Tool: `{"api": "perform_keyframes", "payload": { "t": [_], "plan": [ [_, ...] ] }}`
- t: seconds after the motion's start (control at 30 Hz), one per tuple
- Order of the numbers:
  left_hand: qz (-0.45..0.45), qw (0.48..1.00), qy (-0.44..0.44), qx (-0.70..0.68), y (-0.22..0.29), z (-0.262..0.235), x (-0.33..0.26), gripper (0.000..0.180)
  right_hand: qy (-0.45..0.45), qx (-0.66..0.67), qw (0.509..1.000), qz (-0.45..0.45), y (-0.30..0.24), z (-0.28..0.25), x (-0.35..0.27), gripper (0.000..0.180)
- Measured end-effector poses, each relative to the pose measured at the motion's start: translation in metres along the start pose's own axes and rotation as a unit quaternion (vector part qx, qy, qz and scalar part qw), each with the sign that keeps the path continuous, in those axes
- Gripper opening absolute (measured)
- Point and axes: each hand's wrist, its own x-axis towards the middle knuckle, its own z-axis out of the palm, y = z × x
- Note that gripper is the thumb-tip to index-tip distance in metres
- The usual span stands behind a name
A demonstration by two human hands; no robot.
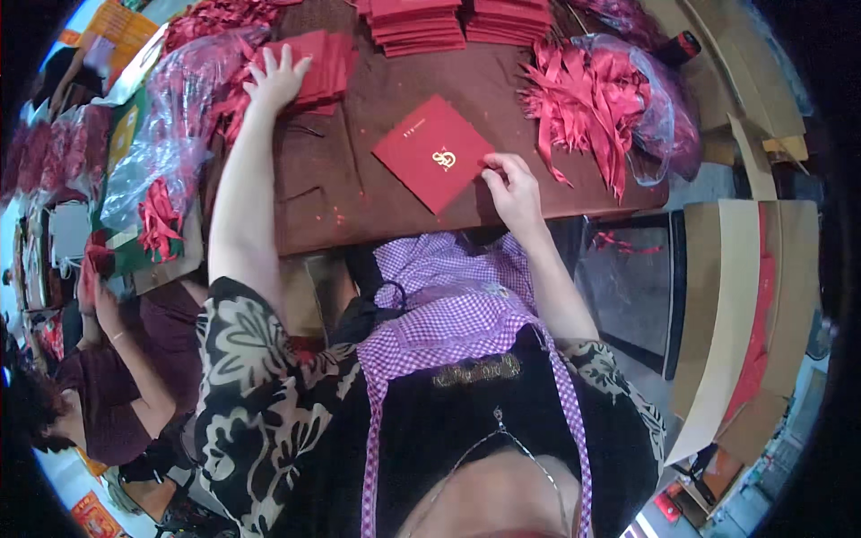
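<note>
A red square card (429,170) with a gold emblem lies turned corner-on upon the brown-covered table (359,211). My right hand (517,190) pinches its right corner between thumb and fingers. Off to the far left, my left hand (275,81) is open, fingers spread, resting at the edge of a fanned pile of red cards (325,73). Whether its fingertips press on a card cannot be made out. Red ribbons (235,109) lie beside that hand, partly under clear plastic.
Stacks of red cards (414,25) stand at the back. A bunch of red ribbons (587,112) spills from a clear bag (668,117) on the right. Cardboard boxes (708,332) flank the table's right side. A co-worker (126,359) sits at the left, hand on red ribbon.
</note>
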Motion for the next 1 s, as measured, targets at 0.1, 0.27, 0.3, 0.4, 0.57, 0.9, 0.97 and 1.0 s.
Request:
{"api": "perform_keyframes", "payload": {
  "t": [0.1, 0.27, 0.3, 0.4, 0.57, 0.9, 0.97, 1.0],
  "plan": [
    [0.004, 1.000, 0.021, 0.005, -0.008, 0.007, 0.000, 0.076, 0.018, 0.022, 0.999, -0.040, 0.006, -0.002, -0.001, 0.019],
    [0.007, 0.998, 0.056, 0.027, -0.002, -0.006, 0.000, 0.074, 0.042, 0.027, 0.999, -0.015, 0.010, -0.022, -0.011, 0.017],
    [0.013, 0.997, 0.063, 0.042, 0.004, -0.013, 0.000, 0.072, 0.053, 0.000, 0.998, -0.031, 0.013, -0.029, -0.014, 0.017],
    [0.021, 0.986, 0.125, 0.105, -0.015, -0.028, -0.009, 0.068, 0.094, -0.061, 0.990, -0.087, 0.020, -0.055, -0.014, 0.015],
    [0.107, 0.908, 0.361, 0.185, 0.016, -0.072, -0.031, 0.050, 0.136, -0.171, 0.974, -0.062, 0.045, -0.099, -0.013, 0.018],
    [0.218, 0.956, -0.018, -0.194, 0.126, -0.005, -0.137, 0.049, 0.118, -0.156, 0.978, -0.071, 0.057, -0.090, -0.012, 0.012],
    [0.189, 0.967, -0.020, -0.169, 0.128, 0.004, -0.147, 0.060, 0.129, -0.088, 0.986, -0.056, 0.030, -0.088, -0.012, 0.011],
    [0.184, 0.969, -0.006, -0.165, 0.131, 0.005, -0.151, 0.059, 0.138, -0.024, 0.989, -0.038, 0.022, -0.089, -0.012, 0.010]
  ]
}}
